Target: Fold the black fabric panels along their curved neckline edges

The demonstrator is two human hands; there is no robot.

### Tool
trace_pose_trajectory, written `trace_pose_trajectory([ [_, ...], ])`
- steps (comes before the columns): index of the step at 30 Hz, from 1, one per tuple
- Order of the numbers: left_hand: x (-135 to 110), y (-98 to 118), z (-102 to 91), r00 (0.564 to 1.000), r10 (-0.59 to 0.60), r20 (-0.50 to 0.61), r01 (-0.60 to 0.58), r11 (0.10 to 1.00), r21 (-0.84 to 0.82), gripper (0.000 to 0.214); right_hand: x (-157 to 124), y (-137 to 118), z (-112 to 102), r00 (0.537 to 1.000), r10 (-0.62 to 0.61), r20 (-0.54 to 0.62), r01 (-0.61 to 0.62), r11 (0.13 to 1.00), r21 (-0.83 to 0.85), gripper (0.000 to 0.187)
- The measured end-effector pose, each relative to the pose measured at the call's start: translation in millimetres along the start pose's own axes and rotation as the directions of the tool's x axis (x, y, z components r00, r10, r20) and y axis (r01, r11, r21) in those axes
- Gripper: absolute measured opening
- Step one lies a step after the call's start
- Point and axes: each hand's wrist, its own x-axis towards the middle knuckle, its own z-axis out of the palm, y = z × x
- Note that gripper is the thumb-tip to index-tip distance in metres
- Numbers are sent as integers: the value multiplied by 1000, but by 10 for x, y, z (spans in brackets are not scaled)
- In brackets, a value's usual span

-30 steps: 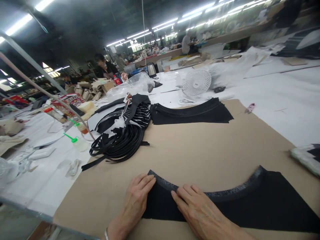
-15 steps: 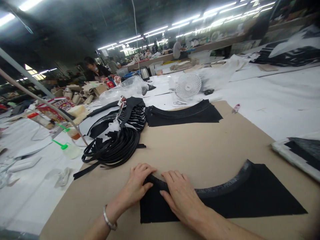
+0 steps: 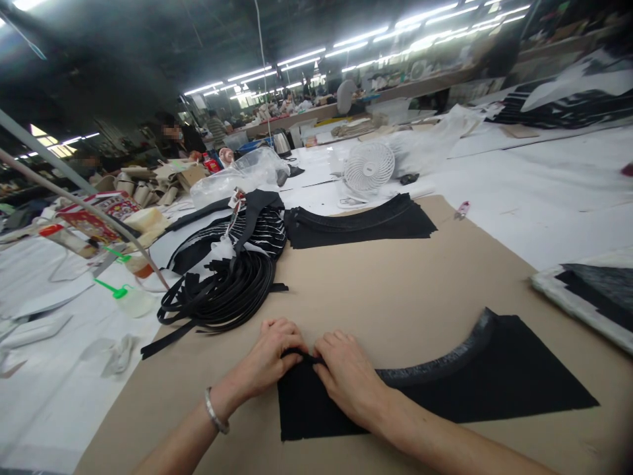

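Observation:
A black fabric piece (image 3: 475,386) with a curved, grey-edged top lies on brown card (image 3: 386,284). My left hand (image 3: 270,356) has its fingers curled and pinches the piece's upper left corner. My right hand (image 3: 346,373) is right beside it, fingers bent down on the curved edge, the two hands nearly touching. A silver bracelet sits on my left wrist. A coil of black strips (image 3: 222,293) lies just beyond my left hand.
A stack of black cut pieces (image 3: 361,227) lies further back on the card. A small white fan (image 3: 368,168), a clear plastic bag (image 3: 237,178), glue bottles with green tips (image 3: 123,297) and a striped bundle (image 3: 257,231) stand around. Other people work at far tables.
Both hands slid left along the curved edge and drew together at the corner. Their fingers went from flat to curled and pinching.

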Motion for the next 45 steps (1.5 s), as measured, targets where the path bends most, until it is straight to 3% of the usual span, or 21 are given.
trace_pose_trajectory([
  [7,-72,-77,75,991,107,-80,-101,992,75,23,-68,34,70,992,-108,-58,108,994,-3,11],
  [14,-128,-161,78,965,257,-52,-236,939,252,27,-114,88,192,962,-249,-115,224,955,-195,20],
  [19,-171,-247,91,940,337,-46,-293,871,394,31,-166,122,274,915,-364,-175,289,893,-346,30],
  [23,-217,-287,72,938,347,12,-313,830,462,37,-194,103,252,884,-447,-134,348,823,-449,33],
  [26,-241,-282,67,942,335,19,-300,816,494,39,-204,86,247,871,-485,-79,394,785,-479,32],
  [29,-266,-244,123,939,341,-53,-266,814,517,41,-237,94,296,863,-503,-57,409,759,-507,36],
  [34,-352,-151,296,916,340,-212,-179,820,543,44,-355,157,426,855,-499,-140,367,774,-515,46],
  [40,-414,-82,324,922,301,-244,-126,828,546,51,-429,213,465,838,-516,-177,380,785,-489,46],
  [42,-429,-45,345,915,278,-291,-99,857,506,49,-394,198,433,854,-493,-164,366,795,-484,46],
  [45,-486,3,449,895,204,-397,-24,910,413,49,-293,124,315,915,-393,-96,307,829,-467,44],
])
